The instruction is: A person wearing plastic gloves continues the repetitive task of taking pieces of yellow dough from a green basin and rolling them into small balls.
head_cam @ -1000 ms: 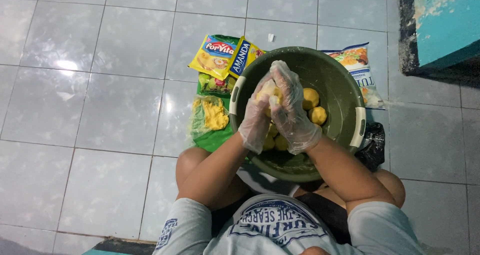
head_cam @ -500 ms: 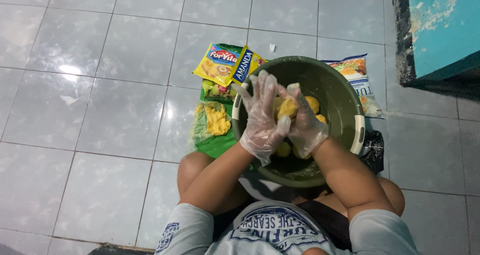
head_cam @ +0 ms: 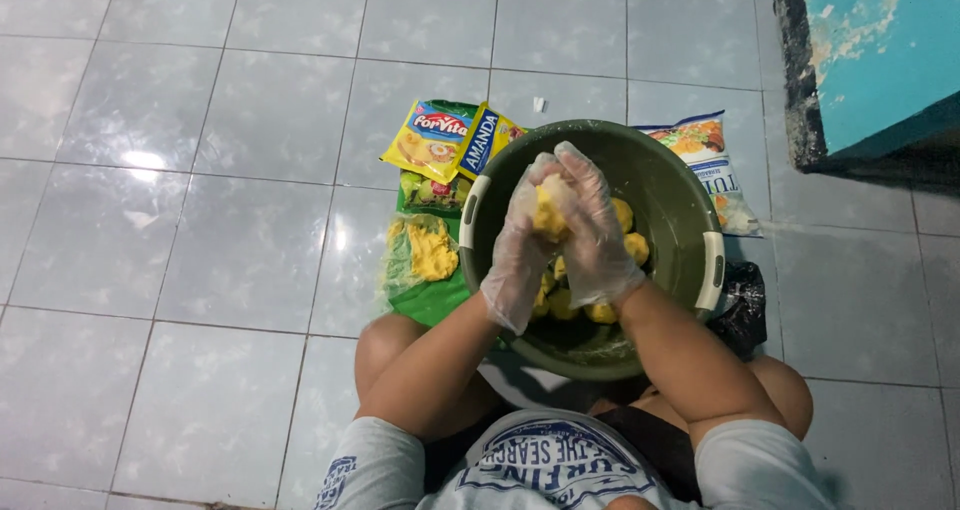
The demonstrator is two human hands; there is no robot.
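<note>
Both hands are up over the bowl (head_cam: 680,195), wrapped in thin clear plastic gloves. Left hand (head_cam: 522,245) cups a lump of yellow dough (head_cam: 548,213) from the side, fingers curled around it; right hand (head_cam: 592,232) folds over the top, fingers laid across the lump, pressing it into the left palm. So the dough is squeezed between the two palms, held just above the bowl's middle.

Down in the green bowl, more yellow dough pieces (head_cam: 628,240) lie on the bottom, partly hidden behind the hands and wrists. White handles sit on the rim at left and right.

Around it on the grey tiled floor (head_cam: 200,220): two yellow packets (head_cam: 450,138) lie touching the bowl's upper left edge, and below them a green wrapper (head_cam: 428,255) lies open with a smear of yellow paste on it. A printed bag (head_cam: 712,160) pokes out from behind the bowl's right side. A black plastic bag (head_cam: 742,305) is wedged between the bowl and the right knee. A teal wall (head_cam: 880,50) stands at top right.
</note>
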